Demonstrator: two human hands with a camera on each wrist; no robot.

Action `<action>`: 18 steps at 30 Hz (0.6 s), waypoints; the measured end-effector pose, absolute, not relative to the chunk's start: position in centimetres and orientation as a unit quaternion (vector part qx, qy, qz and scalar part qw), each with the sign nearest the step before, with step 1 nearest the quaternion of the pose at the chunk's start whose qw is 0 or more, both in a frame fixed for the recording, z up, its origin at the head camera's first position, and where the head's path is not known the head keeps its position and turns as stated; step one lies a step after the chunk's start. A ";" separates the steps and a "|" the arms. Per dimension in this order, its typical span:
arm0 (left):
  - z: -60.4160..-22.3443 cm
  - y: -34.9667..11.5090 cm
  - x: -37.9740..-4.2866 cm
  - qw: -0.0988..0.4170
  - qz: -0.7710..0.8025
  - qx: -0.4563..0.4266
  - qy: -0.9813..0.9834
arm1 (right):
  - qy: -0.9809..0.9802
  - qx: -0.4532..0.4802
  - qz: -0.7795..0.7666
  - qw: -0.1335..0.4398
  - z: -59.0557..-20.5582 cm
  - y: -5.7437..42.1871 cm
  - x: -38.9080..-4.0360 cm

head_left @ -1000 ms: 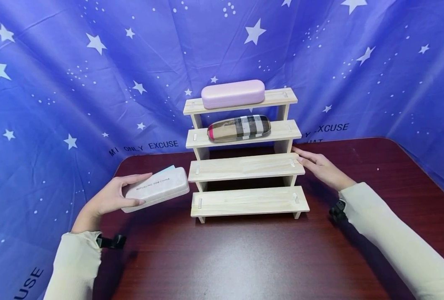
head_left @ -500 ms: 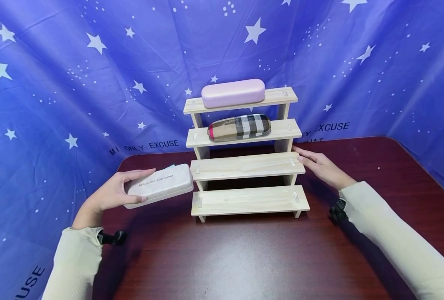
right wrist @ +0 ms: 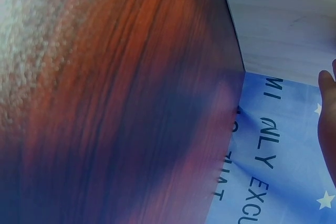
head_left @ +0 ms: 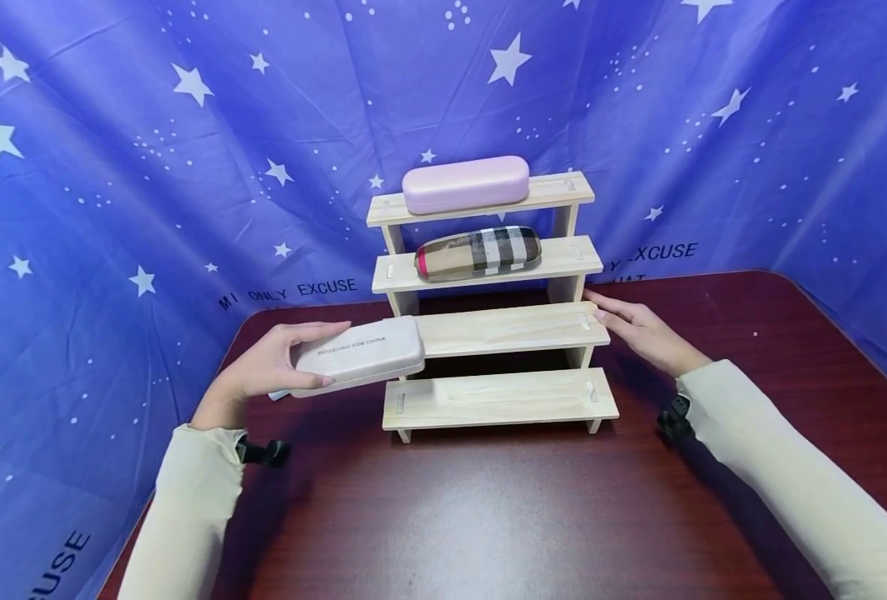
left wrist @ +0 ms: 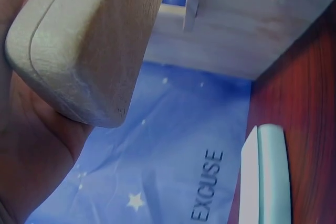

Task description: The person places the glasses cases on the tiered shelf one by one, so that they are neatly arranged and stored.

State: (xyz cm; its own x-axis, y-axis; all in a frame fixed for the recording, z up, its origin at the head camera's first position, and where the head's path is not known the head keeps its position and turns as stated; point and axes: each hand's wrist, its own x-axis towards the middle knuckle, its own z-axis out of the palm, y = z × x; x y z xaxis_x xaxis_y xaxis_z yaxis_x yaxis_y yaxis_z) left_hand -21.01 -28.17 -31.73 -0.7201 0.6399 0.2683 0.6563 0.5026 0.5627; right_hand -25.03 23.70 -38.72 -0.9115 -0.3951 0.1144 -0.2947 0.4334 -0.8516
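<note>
My left hand (head_left: 278,367) grips a pale grey glasses case (head_left: 361,354) with lettering on its lid, thumb on the near side and fingers on the far side. The case is tilted, its right end overlapping the left end of the third shelf down in the head view. In the left wrist view the case (left wrist: 79,45) fills the upper left. My right hand (head_left: 642,337) touches the right side of the stepped wooden rack (head_left: 499,400), fingers fairly straight, fingertips at the third shelf's end. In the right wrist view only part of that hand (right wrist: 328,124) shows.
A pink glasses case (head_left: 466,185) lies on the top shelf and a plaid case (head_left: 479,253) on the second. On the dark red table (head_left: 458,517), a light blue case (left wrist: 274,177) lies left of the rack, mostly hidden in the head view. A starry blue curtain (head_left: 323,167) stands behind.
My left hand has carried the grey glasses case rightward and slightly up, from beside the rack to over the third shelf's left end. The right hand has stayed at the rack.
</note>
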 end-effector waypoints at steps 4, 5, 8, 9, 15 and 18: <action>-32.0 -26.3 -21.8 -0.010 -0.342 -0.373 -0.862 | 0.845 -0.206 -0.492 0.047 -38.8 23.8 -25.1; -32.1 -25.8 -22.0 -0.017 -0.347 -0.374 -0.860 | 0.844 -0.207 -0.493 0.047 -38.9 23.8 -25.1; -32.3 -24.3 -22.6 -0.031 -0.353 -0.376 -0.856 | 0.844 -0.207 -0.493 0.046 -39.0 23.8 -25.1; -32.3 -23.8 -22.7 -0.035 -0.353 -0.378 -0.855 | 0.845 -0.206 -0.492 0.046 -39.0 23.8 -25.1; -32.4 -20.7 -23.7 -0.033 -0.330 -0.393 -0.858 | 0.844 -0.203 -0.494 0.046 -38.9 23.8 -25.1; -32.4 -19.3 -24.1 -0.035 -0.320 -0.403 -0.857 | 0.839 -0.207 -0.501 0.050 -39.0 23.8 -25.1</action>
State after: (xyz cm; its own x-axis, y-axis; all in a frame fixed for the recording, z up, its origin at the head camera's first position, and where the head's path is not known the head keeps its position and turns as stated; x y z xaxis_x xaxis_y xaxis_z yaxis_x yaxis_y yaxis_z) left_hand -24.12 -19.30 -32.43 -0.6732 0.7123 0.1987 0.6679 0.4704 0.5768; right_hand -25.11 23.77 -38.99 -0.9089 -0.3979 0.1246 -0.2981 0.4113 -0.8613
